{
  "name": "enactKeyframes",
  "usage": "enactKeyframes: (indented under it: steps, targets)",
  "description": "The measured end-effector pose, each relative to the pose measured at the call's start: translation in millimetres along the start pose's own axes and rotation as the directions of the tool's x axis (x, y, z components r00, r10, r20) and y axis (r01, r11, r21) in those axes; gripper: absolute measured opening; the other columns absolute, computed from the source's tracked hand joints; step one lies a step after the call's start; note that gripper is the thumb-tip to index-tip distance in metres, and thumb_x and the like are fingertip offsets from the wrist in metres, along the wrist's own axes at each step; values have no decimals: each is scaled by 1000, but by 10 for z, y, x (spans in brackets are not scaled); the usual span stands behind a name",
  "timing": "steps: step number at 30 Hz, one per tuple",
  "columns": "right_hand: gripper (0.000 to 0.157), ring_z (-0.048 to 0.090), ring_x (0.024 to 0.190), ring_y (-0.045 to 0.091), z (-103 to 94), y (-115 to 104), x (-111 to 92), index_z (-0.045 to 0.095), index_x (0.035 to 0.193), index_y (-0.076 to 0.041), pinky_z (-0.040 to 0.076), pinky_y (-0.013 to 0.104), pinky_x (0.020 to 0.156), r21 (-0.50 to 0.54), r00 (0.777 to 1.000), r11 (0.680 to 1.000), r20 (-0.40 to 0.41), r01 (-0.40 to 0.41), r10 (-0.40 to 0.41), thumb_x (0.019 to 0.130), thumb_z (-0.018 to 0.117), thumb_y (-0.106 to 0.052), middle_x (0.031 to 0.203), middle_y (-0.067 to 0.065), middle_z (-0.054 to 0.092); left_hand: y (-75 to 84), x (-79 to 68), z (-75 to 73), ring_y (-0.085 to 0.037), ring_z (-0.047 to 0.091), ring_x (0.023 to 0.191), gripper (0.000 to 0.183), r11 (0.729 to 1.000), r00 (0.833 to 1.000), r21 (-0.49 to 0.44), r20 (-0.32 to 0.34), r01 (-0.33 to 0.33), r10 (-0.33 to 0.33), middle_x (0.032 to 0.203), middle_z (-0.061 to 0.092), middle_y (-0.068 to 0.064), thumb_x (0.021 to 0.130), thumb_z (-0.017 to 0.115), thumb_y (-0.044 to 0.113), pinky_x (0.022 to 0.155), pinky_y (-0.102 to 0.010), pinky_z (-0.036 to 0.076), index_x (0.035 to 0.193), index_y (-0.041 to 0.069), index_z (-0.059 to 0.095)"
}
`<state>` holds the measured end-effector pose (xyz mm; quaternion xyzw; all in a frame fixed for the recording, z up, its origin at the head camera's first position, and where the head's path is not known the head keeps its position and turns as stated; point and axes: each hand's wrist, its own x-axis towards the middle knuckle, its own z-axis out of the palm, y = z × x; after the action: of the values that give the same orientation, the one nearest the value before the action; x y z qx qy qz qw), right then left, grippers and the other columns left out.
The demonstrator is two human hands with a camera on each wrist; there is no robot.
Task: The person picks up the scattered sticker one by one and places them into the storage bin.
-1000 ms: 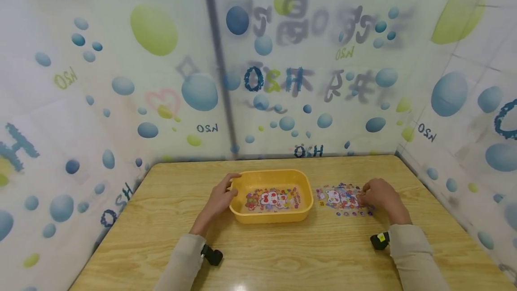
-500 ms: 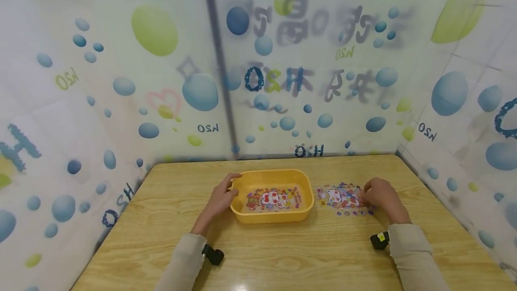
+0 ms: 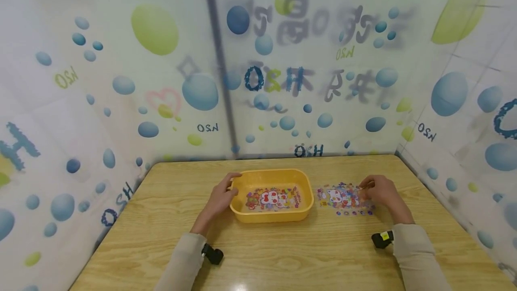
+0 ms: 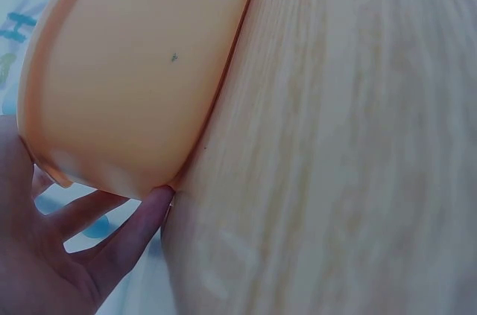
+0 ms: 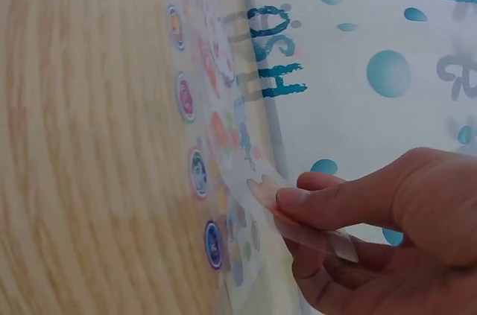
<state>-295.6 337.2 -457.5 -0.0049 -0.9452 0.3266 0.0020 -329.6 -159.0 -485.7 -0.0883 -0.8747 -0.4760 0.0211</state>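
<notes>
A yellow plastic basin (image 3: 270, 217) with rounded corners rests on the table. My left hand (image 3: 220, 196) grips its left end, thumb at the rim; in the left wrist view the fingers (image 4: 134, 237) reach along the basin's end wall. Inside the basin lies a clear sheet of colourful cartoon stickers (image 3: 271, 199). To the right of the basin is another clear sticker sheet (image 3: 341, 196), with a row of small round stickers along its near edge. My right hand (image 3: 381, 191) pinches a clear part of this sheet between thumb and fingers, raised a little in the right wrist view.
The wood-grain table (image 3: 303, 250) meets a white curtain (image 3: 274, 125) printed with blue and green bubbles at its far edge. Similar printed walls stand at the left and right. A black camera (image 3: 212, 254) is on the left wrist, another (image 3: 381, 239) on the right.
My right hand has lifted slightly, and its fingers have spread a little at the sheet's right side. My left hand and the basin stay in place.
</notes>
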Motion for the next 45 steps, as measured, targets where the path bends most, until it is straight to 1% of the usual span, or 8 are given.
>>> enactKeyframes:
  steps: [5,10,14,19,27,30,36,45]
  targets:
    - [28,65,83,26,-40,12,-11,71,110,12,54,38,71,4,999,999,-2,54,-54,87,69,-2,99,24,73,5,4,3,-38,64,124,48,1000,1000,0,1,-2,2,149,57,-22,97,54,10,93,-48,58,144,22,55]
    - [32,70,78,22,-82,7,-22,69,116,15,59,36,65,63,999,998,18,32,-34,91,66,-4,98,25,75,12,2,7,-36,65,122,49,1000,1000,-3,-1,-12,12,147,59,-21,97,54,10,91,-46,58,144,22,55]
    - [34,70,77,21,-110,-14,-37,66,120,16,60,35,66,122,1000,993,17,-2,0,92,63,-2,106,30,71,11,7,7,-36,65,121,49,1000,1000,-2,1,-5,5,146,59,-22,97,54,10,91,-46,58,144,22,55]
    - [33,71,73,20,-134,-51,-51,64,123,16,61,33,65,166,1000,986,-2,3,-2,94,63,1,114,35,67,18,14,5,-37,64,124,49,1000,1000,3,3,6,-6,148,57,-22,97,54,10,94,-49,57,144,22,55]
    - [30,73,71,20,-217,-127,-96,67,121,14,61,36,65,100,992,991,-90,93,-84,95,63,-1,117,37,66,13,16,9,-39,62,127,49,1000,1000,7,5,9,-9,150,56,-21,97,52,9,96,-50,57,144,21,54]
    - [30,73,71,18,-236,-148,-108,66,123,14,62,39,66,114,988,987,-118,111,-97,98,61,-2,117,36,67,17,16,11,-39,62,128,49,1000,1000,2,5,4,-4,150,56,-22,97,52,9,97,-50,56,145,20,54]
    - [31,72,66,13,-263,-185,-113,67,123,12,60,33,63,123,982,985,-159,121,-101,99,64,-9,112,32,72,22,5,8,-39,61,128,48,1000,1000,-7,9,8,-8,151,55,-21,98,52,9,97,-51,57,145,21,54]
    - [31,74,67,17,-311,-250,-123,69,124,7,52,26,60,96,979,990,-189,98,-79,99,63,-10,111,29,74,21,-9,5,-39,61,128,48,1000,1000,-5,8,2,-2,151,55,-22,98,51,9,97,-52,56,145,19,54]
